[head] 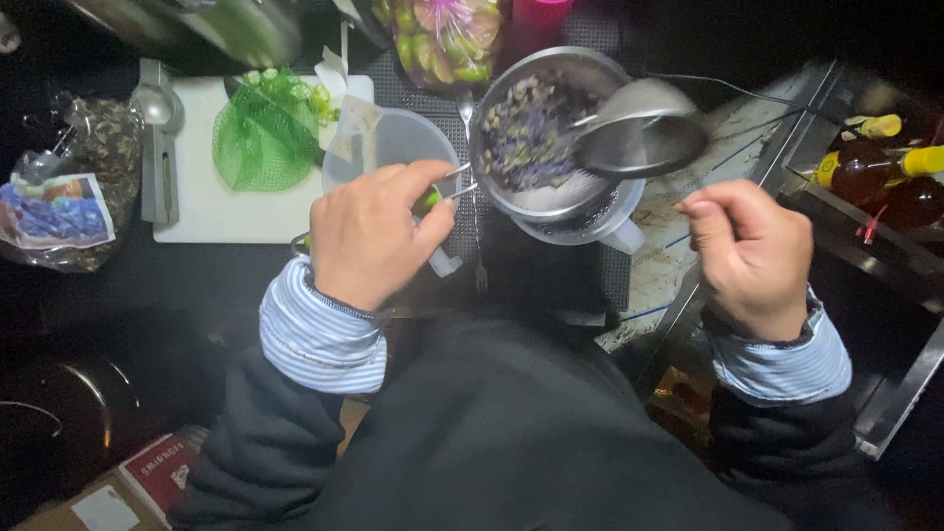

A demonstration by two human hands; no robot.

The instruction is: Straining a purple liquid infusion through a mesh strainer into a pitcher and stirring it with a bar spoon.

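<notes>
My left hand point(369, 234) grips the wire handle, with its green grip, of a metal strainer point(539, 133). The strainer holds purplish dried petals and rests on a pale measuring jug point(602, 228). A dark metal ladle point(639, 146), blurred, hangs over the strainer's right rim. My right hand point(752, 258) is closed in a fist to the right of the jug and seems to hold the ladle, though its handle is hard to make out. Both sleeves are striped blue cuffs under a dark jacket.
A white cutting board point(226, 211) carries a green mesh bag point(264, 133) and a clear plastic jug point(393, 146). A metal scoop point(157, 106) and a bag of dried flowers point(69, 202) lie left. A bag of green fruit point(447, 39) sits behind; bottles point(880, 175) right.
</notes>
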